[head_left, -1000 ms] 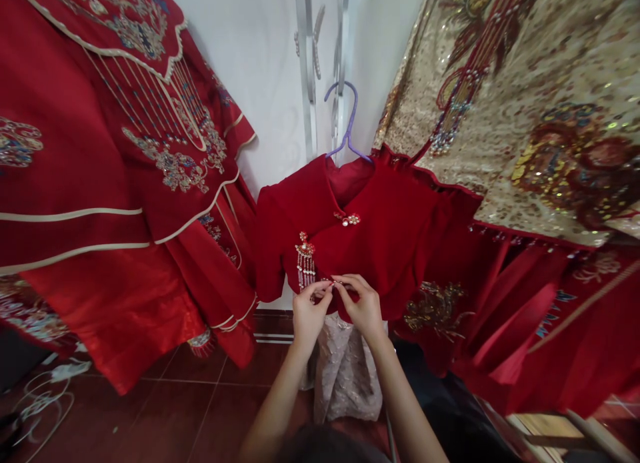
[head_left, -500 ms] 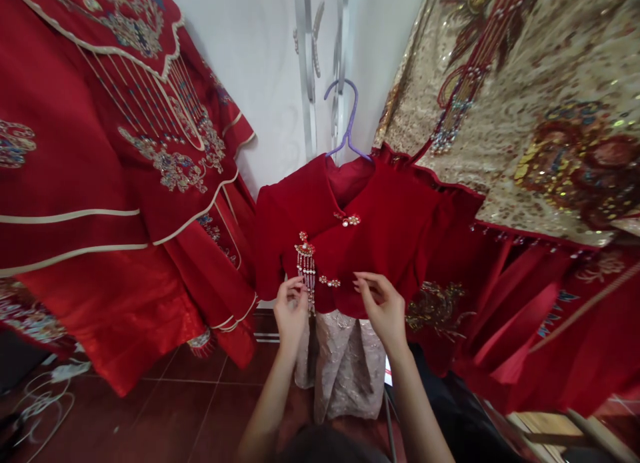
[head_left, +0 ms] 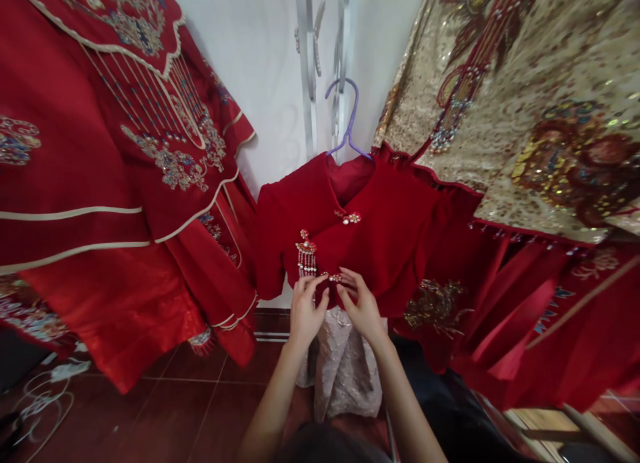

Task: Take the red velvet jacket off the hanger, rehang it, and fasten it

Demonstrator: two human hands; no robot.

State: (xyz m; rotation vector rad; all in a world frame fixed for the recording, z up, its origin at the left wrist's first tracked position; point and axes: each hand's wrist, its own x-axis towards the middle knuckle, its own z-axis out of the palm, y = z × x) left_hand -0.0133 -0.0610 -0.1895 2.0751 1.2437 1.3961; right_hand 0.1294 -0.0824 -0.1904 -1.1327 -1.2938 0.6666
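Observation:
A short red jacket (head_left: 383, 239) hangs on a purple hanger (head_left: 351, 116) in front of me. A beaded clasp (head_left: 335, 277) sits near its lower edge, with another jewelled clasp (head_left: 350, 218) at the collar. To the left, a beaded tassel brooch (head_left: 306, 249) dangles, its lower strands partly behind my fingers. My left hand (head_left: 307, 309) is at the lower clasp's left end, thumb and forefinger apart. At the right end is my right hand (head_left: 361, 306), fingers extended and thumb separate. Both hands appear to touch the jacket front lightly; neither visibly grips it.
Embroidered red garments (head_left: 190, 176) hang close on the left. A gold sequinned garment (head_left: 500, 143) with beaded fringe hangs on the right. Pale patterned fabric (head_left: 345, 369) hangs below the jacket. White cables (head_left: 43, 403) lie on the tiled floor at lower left.
Both hands have moved inward to the lower clasp, the right one leftward and the left one slightly rightward. Their pinched fingers have spread. The jacket hangs nearly as before.

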